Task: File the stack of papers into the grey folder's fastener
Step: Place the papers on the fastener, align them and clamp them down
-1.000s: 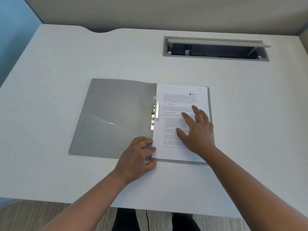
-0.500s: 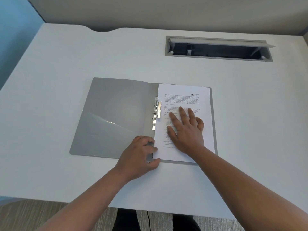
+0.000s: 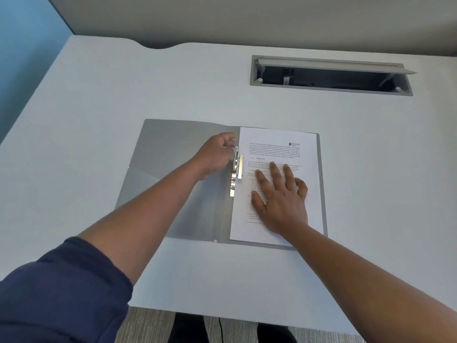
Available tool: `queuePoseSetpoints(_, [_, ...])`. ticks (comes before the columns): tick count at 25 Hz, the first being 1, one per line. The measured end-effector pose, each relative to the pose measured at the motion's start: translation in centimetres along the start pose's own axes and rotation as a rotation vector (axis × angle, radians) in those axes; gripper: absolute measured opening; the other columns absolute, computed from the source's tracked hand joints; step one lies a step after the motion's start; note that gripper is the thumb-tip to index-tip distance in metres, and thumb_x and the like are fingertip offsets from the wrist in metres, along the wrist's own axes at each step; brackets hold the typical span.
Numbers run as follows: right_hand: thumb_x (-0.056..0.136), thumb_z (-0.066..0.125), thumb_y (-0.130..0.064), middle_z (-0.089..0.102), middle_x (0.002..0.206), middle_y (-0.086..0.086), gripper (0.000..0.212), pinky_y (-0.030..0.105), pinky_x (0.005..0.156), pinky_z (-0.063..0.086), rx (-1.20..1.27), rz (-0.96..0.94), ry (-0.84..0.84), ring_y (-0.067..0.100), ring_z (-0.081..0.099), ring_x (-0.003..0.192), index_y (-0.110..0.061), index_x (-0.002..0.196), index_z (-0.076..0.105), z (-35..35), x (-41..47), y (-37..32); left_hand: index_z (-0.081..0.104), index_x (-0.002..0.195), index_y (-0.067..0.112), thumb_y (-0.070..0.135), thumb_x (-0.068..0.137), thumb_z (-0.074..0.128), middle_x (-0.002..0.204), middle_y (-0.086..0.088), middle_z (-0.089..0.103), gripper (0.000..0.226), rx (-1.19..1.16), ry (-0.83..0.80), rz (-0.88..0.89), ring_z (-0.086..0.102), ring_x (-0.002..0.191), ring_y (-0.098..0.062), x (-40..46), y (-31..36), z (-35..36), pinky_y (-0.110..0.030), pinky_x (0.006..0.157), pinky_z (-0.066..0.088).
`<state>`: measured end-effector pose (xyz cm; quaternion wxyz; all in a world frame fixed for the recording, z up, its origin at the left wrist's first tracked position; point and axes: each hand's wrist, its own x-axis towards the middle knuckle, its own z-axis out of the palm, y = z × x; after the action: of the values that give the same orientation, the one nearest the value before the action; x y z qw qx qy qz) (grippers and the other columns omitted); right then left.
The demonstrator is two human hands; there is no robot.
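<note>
White desk (image 3: 123, 100): left hand (image 3: 215, 154) pinches fastener (image 3: 236, 167); right hand (image 3: 279, 199) spread on papers (image 3: 279, 142).

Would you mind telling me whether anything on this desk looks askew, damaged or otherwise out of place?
Nothing stands out. The grey folder lies open and flat, the stack of papers sits squarely on its right half under the right hand, and the left hand is at the metal fastener. The desk's cable hatch is propped open.

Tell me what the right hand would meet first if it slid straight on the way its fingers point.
The right hand lies flat on the stack of papers, fingers pointing away from the person. It would cross the printed page, pass its far edge, then the grey folder, then bare desk.
</note>
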<state>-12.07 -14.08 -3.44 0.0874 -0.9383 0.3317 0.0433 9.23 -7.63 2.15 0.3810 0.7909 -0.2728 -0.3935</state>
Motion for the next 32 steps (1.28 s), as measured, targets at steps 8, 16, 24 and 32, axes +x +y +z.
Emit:
queuePoseSetpoints(8, [0.097,0.016,-0.062,0.008,0.168,0.001,0.063,0.052,0.117,0.007,0.002,0.003,-0.004,0.032,-0.002,0.152,-0.039,0.155,0.018,-0.1,-0.1,0.0,0.078,0.106,0.017,0.017,0.097,0.065,0.099,0.007,0.077,0.015,-0.092,0.180,0.219,0.070,0.090,-0.004,-4.1,-2.1,1.2,-0.018,0.085,0.053])
queuePoseSetpoints(16, [0.097,0.016,-0.063,0.010,0.167,0.002,0.063,0.053,0.117,0.008,-0.002,-0.003,0.006,0.032,0.001,0.152,-0.038,0.155,0.019,-0.2,-0.1,-0.1,0.077,0.096,0.015,0.006,0.082,0.080,0.097,0.001,0.073,0.017,-0.012,0.126,0.141,0.069,0.079,-0.005,-6.8,-3.9,1.4,-0.025,0.080,0.055])
queuePoseSetpoints(24, [0.097,0.017,-0.062,0.011,0.167,0.002,0.063,0.052,0.117,0.008,-0.011,-0.001,0.006,0.032,0.001,0.152,-0.038,0.155,0.020,-0.2,-0.1,-0.1,0.067,0.097,0.016,0.017,0.066,0.094,0.089,0.003,0.064,0.042,0.127,0.123,-0.032,0.056,0.071,-0.009,-6.4,-3.8,1.3,-0.021,0.072,0.050])
queuePoseSetpoints(32, [0.098,0.019,-0.062,0.011,0.167,0.001,0.062,0.052,0.117,0.009,-0.009,0.002,0.006,0.031,0.001,0.152,-0.038,0.155,0.020,-0.1,-0.2,-0.1,0.068,0.099,0.017,0.018,0.063,0.096,0.091,0.004,0.066,0.045,0.236,0.112,-0.070,0.063,0.078,-0.015,-5.6,-3.8,1.5,-0.027,0.076,0.054])
